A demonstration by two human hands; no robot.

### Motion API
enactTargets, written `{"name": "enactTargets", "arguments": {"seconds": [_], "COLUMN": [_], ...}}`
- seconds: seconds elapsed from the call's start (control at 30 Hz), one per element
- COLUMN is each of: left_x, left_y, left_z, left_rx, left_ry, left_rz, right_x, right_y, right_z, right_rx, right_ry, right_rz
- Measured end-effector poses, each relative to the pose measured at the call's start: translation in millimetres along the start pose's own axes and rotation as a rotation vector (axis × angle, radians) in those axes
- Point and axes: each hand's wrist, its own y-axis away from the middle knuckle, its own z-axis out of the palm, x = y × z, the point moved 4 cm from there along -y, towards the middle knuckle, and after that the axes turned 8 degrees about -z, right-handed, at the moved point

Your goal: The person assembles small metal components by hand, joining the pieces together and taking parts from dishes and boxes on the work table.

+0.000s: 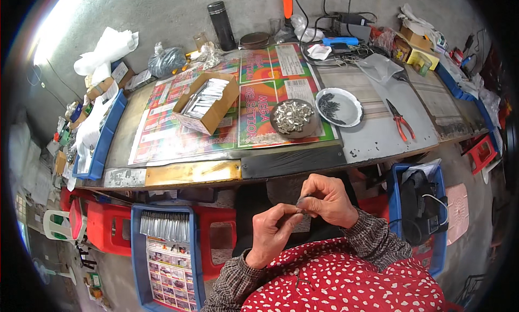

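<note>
Both hands meet above my lap, in front of the table's near edge. My left hand (273,231) is closed, its thumb and fingertips pinched together. Touching or almost touching it, my right hand (330,201) is also closed in a pinch. Something small and dark seems to be between the fingertips, too little to name. On the table beyond them is a round dish (281,132) heaped with small silvery metal pieces (292,116). Beside it sits a white plate (356,115) with small dark pieces (330,108). Farther left, an open cardboard box (219,113) holds many thin silvery strips (207,95).
Red-handled pliers (401,123) lie on the table's right part. A blue crate (198,258) with a row of metal strips stands low left; another blue crate (440,242) with a black bag is low right. A black flask (221,25) and tangled cables line the wall.
</note>
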Motion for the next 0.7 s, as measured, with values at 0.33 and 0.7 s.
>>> {"name": "enactTargets", "arguments": {"seconds": [0.33,0.7], "left_x": [13,-5], "left_y": [5,5], "left_z": [5,-1], "left_rx": [0.283,0.002], "left_ry": [-0.367,0.086], "left_rz": [0.287,-0.13], "right_x": [5,0], "right_y": [2,1], "right_z": [7,2], "right_rx": [0.139,-0.002], "right_ry": [0.127,0.007], "right_rz": [-0.063,0.057]}}
